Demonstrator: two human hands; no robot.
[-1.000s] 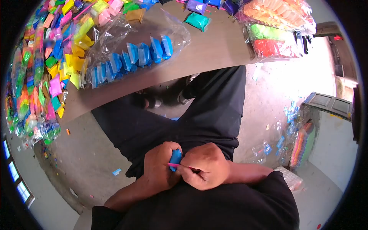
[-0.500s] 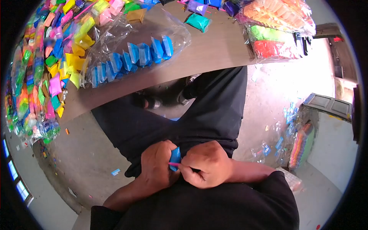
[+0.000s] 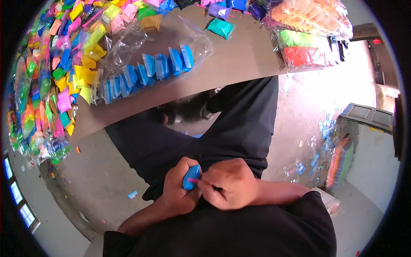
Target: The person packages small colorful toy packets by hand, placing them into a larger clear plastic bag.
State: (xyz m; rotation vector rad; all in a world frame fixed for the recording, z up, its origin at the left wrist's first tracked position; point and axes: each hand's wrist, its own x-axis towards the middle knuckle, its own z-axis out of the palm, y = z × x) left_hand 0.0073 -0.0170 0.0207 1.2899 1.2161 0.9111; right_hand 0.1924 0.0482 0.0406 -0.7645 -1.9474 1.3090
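My left hand [image 3: 180,188] is wrapped round a small blue packet [image 3: 191,176], held low over my lap, with the packet's face showing between the hands. Close beside it, my right hand [image 3: 231,184] pinches a thin pink stick [image 3: 193,180] whose end lies across the blue packet. The fingers of the right hand curl inward and partly hide the stick. On the table ahead, a row of similar blue packets [image 3: 160,67] rests in an open clear plastic bag [image 3: 199,40].
Heaped colourful packets [image 3: 64,100] cover the left of the table [image 3: 239,60]. A teal packet [image 3: 221,28] lies at the back. Bagged orange and red packs [image 3: 302,55] stand at the right corner. Wrappers [image 3: 299,167] litter the floor to the right.
The blue packet has turned in my left hand and shows more of its face, shifting slightly left. The pink stick now reaches across it at a slightly different angle. The view has shifted a little.
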